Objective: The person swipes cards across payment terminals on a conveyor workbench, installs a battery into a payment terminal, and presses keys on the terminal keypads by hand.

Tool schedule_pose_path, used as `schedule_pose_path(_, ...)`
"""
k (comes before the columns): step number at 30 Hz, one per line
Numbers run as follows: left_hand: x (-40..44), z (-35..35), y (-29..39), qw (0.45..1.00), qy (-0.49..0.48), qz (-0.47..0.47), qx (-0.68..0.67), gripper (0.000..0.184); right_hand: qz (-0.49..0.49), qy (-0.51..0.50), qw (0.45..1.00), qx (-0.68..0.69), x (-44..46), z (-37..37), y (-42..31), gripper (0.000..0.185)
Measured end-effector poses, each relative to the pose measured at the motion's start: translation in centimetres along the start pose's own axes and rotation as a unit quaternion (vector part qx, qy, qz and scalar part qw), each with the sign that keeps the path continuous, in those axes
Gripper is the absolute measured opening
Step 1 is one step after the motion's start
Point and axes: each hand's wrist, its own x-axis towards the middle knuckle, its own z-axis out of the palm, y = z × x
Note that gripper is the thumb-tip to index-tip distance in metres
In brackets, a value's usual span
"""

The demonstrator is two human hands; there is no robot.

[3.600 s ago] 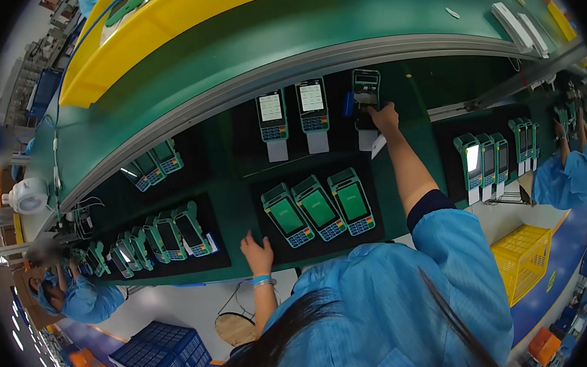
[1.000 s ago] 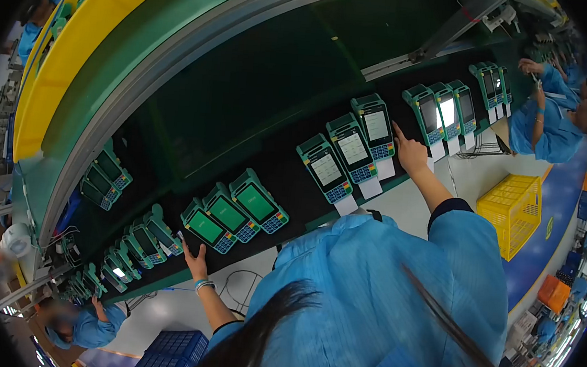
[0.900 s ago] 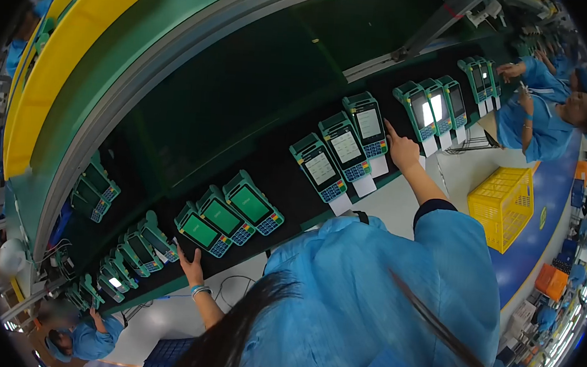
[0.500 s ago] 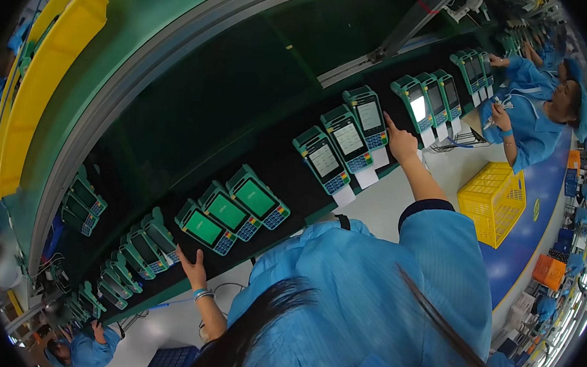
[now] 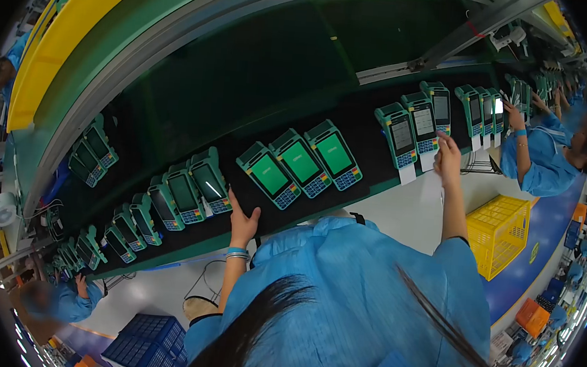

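Observation:
Payment terminals with green housings stand in groups along a dark belt. My right hand (image 5: 449, 161) is at the lower edge of a lit-screen terminal (image 5: 423, 122), its index fingertip by the keypad and the other fingers curled in. A similar terminal (image 5: 399, 135) stands to its left, another (image 5: 440, 107) behind to its right; white paper slips (image 5: 407, 174) hang below. My left hand (image 5: 243, 222) is open, fingers stretched up beside the keypad of a dark-screen terminal (image 5: 209, 182); contact is unclear. Between my hands sit three green-screen terminals (image 5: 300, 162).
A yellow crate (image 5: 496, 230) stands on the floor at right, blue crates (image 5: 150, 341) at lower left. To the right a co-worker in blue (image 5: 551, 152) reaches to other terminals; another person (image 5: 67, 300) is at far left. A metal frame (image 5: 456, 41) rises behind the belt.
The terminals have shifted right, and my view has turned a little. My right hand has gone from the rightmost lit-screen terminal to the middle one, its fingers more curled. My left hand stays open.

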Motion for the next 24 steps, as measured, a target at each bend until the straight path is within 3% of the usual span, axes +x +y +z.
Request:
schedule_pose_path(5,-0.2,-0.1,-0.4,0.999,-0.028,0.022,-0.003,0.096,0.22,-0.144,0.956,0.13,-13.4,12.0,3.6,0.025)
schedule_pose_path(6,-0.2,-0.8,0.7,0.999,-0.051,-0.008,-0.017,0.096,0.23,-0.187,0.939,0.177,-15.3,13.8,5.5,0.024)
schedule_pose_path(10,1.2,0.0,-3.3,0.995,-0.076,0.07,0.014,0.101,0.298,-0.241,0.874,0.3,-21.5,19.6,10.6,0.025)
schedule_pose_path(13,1.8,-0.5,-2.5,0.991,-0.112,0.064,-0.035,0.107,0.19,-0.267,0.944,0.03,-24.6,21.8,10.7,0.028)
schedule_pose_path(18,2.5,0.7,-4.3,0.992,-0.109,0.069,-0.007,0.113,0.121,-0.282,0.948,-0.081,-27.6,23.8,11.1,0.023)
schedule_pose_path(20,2.7,-0.1,-3.8,0.982,-0.185,0.013,-0.045,0.114,0.123,-0.31,0.937,-0.107,-27.7,24.2,10.1,0.022)
schedule_pose_path(22,2.6,-1.4,-3.1,0.981,-0.186,0.002,-0.056,0.111,0.122,-0.325,0.932,-0.105,-27.2,25.2,9.3,0.019)
schedule_pose_path(24,2.2,-3.3,-1.6,0.963,-0.262,-0.055,0.023,0.104,0.112,-0.337,0.927,-0.124,-26.2,26.3,8.7,0.019)
